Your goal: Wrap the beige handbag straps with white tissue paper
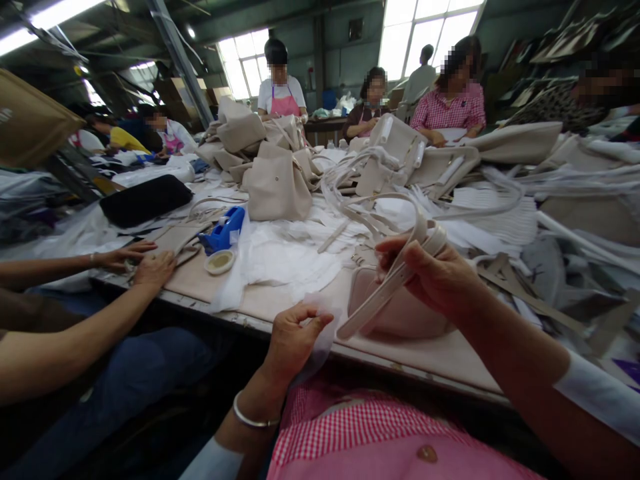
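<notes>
1. Pink apron is worn.
2. Translucent sheet is pinched by the left hand, beige strap grasped by the right hand, over the bench.
3. Strap seems left bare; some handles beyond are already wrapped.

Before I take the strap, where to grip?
Likely the strap at its free end, pinched across the flat faces from the left: that end juts down and leftward out of the right hand, whose fingers cover the part above.
</notes>
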Demonstrator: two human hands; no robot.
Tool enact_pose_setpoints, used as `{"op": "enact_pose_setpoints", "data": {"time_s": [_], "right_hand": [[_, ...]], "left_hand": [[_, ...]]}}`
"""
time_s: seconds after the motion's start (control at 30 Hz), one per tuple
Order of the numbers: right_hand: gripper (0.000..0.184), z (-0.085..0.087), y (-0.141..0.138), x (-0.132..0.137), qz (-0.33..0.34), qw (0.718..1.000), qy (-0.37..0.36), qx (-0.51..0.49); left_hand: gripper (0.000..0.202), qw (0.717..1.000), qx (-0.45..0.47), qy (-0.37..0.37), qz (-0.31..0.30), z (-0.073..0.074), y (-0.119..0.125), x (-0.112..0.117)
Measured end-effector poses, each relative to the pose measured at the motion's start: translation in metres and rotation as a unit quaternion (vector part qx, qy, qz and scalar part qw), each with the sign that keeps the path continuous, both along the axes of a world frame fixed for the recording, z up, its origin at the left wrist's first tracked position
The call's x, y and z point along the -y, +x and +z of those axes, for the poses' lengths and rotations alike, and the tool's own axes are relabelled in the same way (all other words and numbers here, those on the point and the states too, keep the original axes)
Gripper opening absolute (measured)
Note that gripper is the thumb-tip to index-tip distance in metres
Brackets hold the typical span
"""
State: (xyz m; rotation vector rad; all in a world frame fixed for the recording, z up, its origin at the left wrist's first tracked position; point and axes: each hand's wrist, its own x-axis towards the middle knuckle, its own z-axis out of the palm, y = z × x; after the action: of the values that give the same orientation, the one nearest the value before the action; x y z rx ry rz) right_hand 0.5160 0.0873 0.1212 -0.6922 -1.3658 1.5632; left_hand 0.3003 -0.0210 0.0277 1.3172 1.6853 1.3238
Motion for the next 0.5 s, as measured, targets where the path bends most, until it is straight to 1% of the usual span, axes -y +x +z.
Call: {"op": "enact_pose_setpoints", "data": {"time_s": [0.07, 0.17, 0.23, 0.27, 0.33, 0.43, 0.5], "right_hand": [[0.052, -0.002, -0.001, -0.003, -0.003, 1.0, 0.013, 0.004], [0.053, -0.009, -0.002, -0.004, -0.031, 0.999, 0.031, 0.008], [0.055, -0.013, -0.004, -0.003, -0.031, 0.999, 0.038, 0.013], [0.055, -0.016, -0.005, -0.002, -0.018, 0.999, 0.037, 0.016], [0.055, -0.021, -0.007, 0.001, 0.034, 0.999, 0.022, 0.037], [0.053, -0.033, -0.013, 0.01, 0.113, 0.991, -0.036, 0.064], [0.053, -0.041, -0.016, 0.018, 0.149, 0.985, -0.077, 0.05]], "left_hand": [[0.019, 1.0, 0.012, -0.01, -0.004, 0.0, -0.002, 0.001], [0.02, 0.999, 0.024, -0.03, -0.022, 0.0, -0.003, 0.002], [0.022, 0.998, 0.028, -0.043, -0.035, 0.0, -0.003, 0.003], [0.023, 0.997, 0.03, -0.049, -0.042, 0.0, -0.003, 0.004], [0.025, 0.996, 0.037, -0.059, -0.056, 0.0, -0.003, 0.004], [0.029, 0.995, 0.043, -0.064, -0.062, 0.0, -0.004, 0.003], [0.03, 0.995, 0.045, -0.066, -0.058, 0.0, -0.005, 0.003]]}}
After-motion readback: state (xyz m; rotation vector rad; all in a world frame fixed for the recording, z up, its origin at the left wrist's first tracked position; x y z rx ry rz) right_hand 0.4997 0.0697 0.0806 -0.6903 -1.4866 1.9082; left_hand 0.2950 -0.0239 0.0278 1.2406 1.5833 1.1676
